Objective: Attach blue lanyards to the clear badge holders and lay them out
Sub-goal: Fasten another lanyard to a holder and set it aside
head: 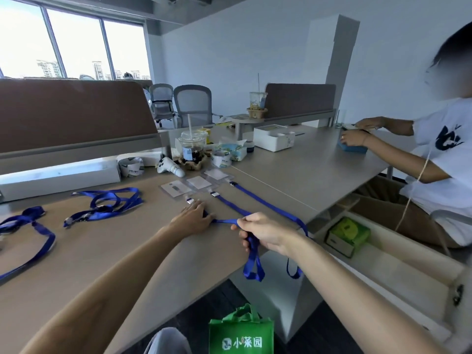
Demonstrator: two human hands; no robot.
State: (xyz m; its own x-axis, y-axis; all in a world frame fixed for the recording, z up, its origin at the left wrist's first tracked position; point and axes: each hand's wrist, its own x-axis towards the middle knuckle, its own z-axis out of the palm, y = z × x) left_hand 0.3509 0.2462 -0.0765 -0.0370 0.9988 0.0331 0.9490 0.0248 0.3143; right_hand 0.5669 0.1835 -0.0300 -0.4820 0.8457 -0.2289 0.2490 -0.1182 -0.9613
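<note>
**Lanyard stretched at the table edge**

Clutter lines the back of the grey-brown table (pixel 127 251): a clear plastic iced-drink cup with a straw (pixel 191 146), a white game controller (pixel 169 167), and a tangle of loose blue lanyards (pixel 107 203) off left. A green shopping bag (pixel 241 330) sits on the floor. Three clear badge holders (pixel 176 188) lie in a row. Left hand (pixel 194 215) is flat, fingers straight, pressing the nearest blue lanyard strap (pixel 224 221) to the table beside its clip. Right hand (pixel 263 233) is curled tight around that strap, whose loop dangles over the edge.
</note>
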